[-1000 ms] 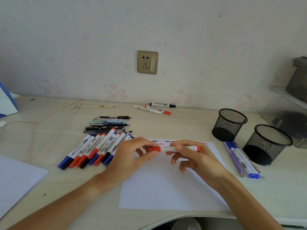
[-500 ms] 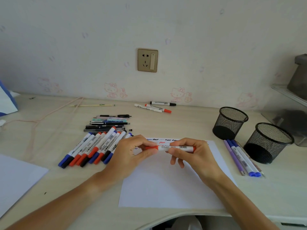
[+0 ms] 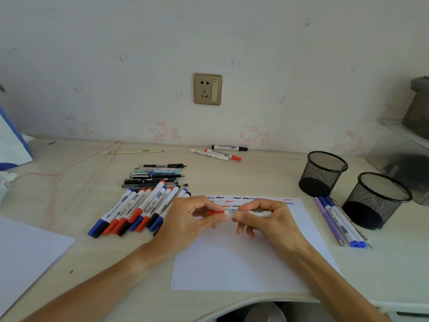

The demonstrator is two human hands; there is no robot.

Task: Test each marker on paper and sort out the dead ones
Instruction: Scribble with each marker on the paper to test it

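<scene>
Now: marker (image 3: 249,213) horizontal, red cap leftward; left hand (image 3: 185,219) pinches cap, right hand (image 3: 267,223) apparently grips barrel.

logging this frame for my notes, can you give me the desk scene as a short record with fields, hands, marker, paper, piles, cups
left hand: pinches the red cap end of the marker
right hand: grips the white barrel
held marker: red, level, above the test sheet
test sheet: squiggles in black, blue and red along its far edge
marker pile: left of the sheet, with red, blue and black caps
mesh cups: two, right of the sheet, contents not visible
pens by cups: a few lying beside the nearer cup
</scene>
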